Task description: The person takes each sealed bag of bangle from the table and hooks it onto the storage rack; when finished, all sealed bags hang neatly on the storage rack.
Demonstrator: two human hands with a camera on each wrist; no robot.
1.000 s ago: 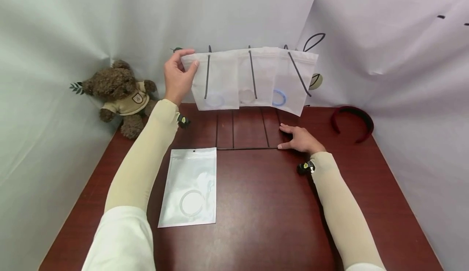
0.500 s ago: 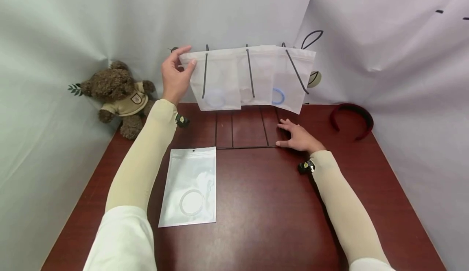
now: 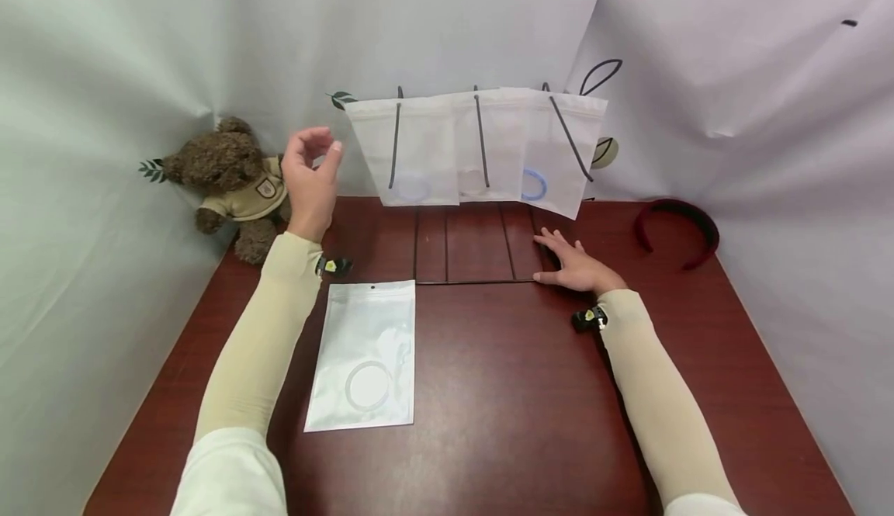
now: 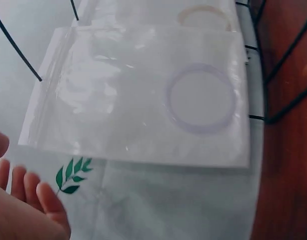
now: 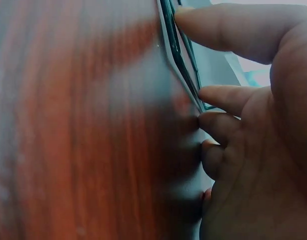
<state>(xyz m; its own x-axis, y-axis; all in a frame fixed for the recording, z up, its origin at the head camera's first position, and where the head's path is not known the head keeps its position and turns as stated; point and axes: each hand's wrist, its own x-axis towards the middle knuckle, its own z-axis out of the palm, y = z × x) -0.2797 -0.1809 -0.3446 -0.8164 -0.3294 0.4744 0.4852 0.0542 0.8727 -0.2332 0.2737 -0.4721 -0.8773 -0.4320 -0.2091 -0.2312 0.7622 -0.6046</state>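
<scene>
Three white zip bags hang overlapping on the hooks of a black wire rack (image 3: pixel 473 282). The left bag (image 3: pixel 422 140) shows a pale lilac ring (image 4: pixel 170 98), the middle bag (image 3: pixel 504 140) a tan ring (image 4: pixel 203 8), the right bag (image 3: pixel 562 143) a blue ring (image 3: pixel 544 185). My left hand (image 3: pixel 312 194) hovers just left of the left bag, fingers loosely bent, holding nothing. My right hand (image 3: pixel 581 268) lies at the rack base's front right corner, fingers spread, thumb and fingertips touching the wire. Another zip bag (image 3: pixel 349 330), with a pale ring inside, lies flat on the table.
A brown teddy bear (image 3: pixel 223 163) sits at the back left. On the right lies a dark red headband (image 3: pixel 708 229). White cloth walls (image 3: pixel 454 27) enclose the reddish wooden table (image 3: pixel 503 399). A black wire loop (image 3: pixel 601 74) sticks up behind the right bag.
My left hand has let go of the left bag's upper corner and moved left and down, away from it. The bags stay hanging. My right hand remains at the rack base.
</scene>
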